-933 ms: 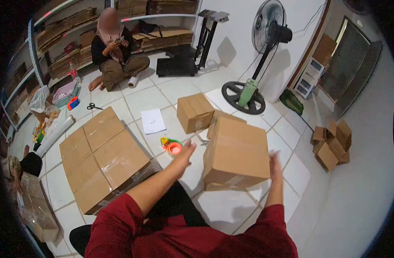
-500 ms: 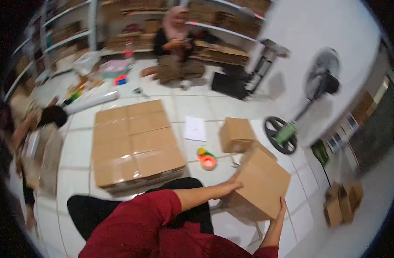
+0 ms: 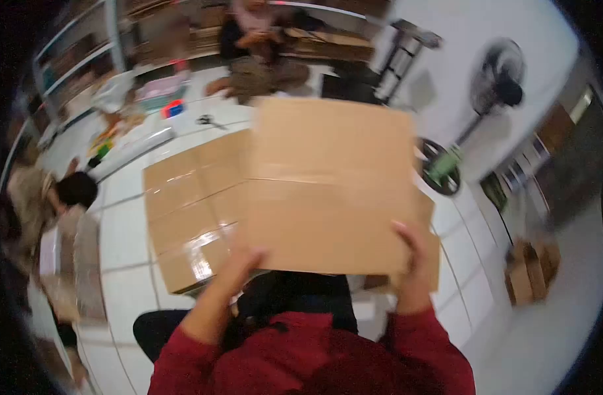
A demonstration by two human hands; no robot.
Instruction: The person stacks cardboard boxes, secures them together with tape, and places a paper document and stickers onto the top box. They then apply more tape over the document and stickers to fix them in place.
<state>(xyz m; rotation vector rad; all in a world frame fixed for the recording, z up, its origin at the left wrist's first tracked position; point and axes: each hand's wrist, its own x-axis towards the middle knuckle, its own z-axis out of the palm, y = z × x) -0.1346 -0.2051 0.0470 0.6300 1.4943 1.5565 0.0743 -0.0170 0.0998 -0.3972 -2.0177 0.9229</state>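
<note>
A brown cardboard box (image 3: 331, 191) is held up in front of me, one broad face turned toward me with a strip of clear tape across it. My left hand (image 3: 243, 263) grips its lower left edge, the thumb lying on the face. At the lower right edge, my right hand (image 3: 413, 257) is closed on the box, slightly blurred, its thumb on the near face. Beyond it on the left lies a large taped carton (image 3: 176, 220), partly covered by the held box. More cardboard (image 3: 428, 220) shows behind its right side.
A person (image 3: 255, 49) sits at the back by the shelves; another person (image 3: 41, 191) is at the left beside a wrapped box (image 3: 74, 263). A standing fan (image 3: 502, 76), platform scale (image 3: 400, 59) and open carton (image 3: 530, 270) are to the right. Scissors (image 3: 210, 121) lie on the tiles.
Both hands have brought the box from the right to in front of me, raised and turned so a broad face is toward me. It now covers the paper and orange tape roll.
</note>
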